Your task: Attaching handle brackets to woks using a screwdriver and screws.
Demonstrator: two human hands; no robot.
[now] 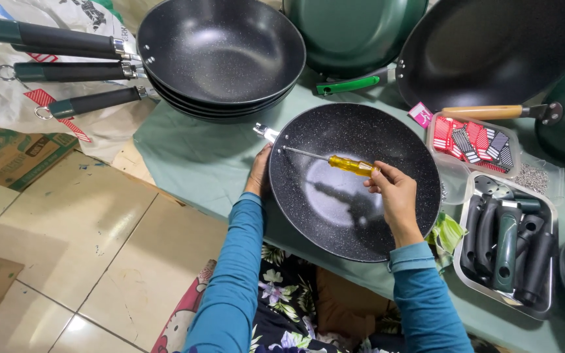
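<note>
Fingers of the right hand (397, 193) pinched a yellow-handled screwdriver (351, 165), its tip at the rim of a black speckled pan (335, 216). The left hand (257, 173) clasped that rim from outside. Right of the pan sat a clear box of red and black labels (472, 140). Bare green tabletop (191, 157) lay open leftward.
</note>
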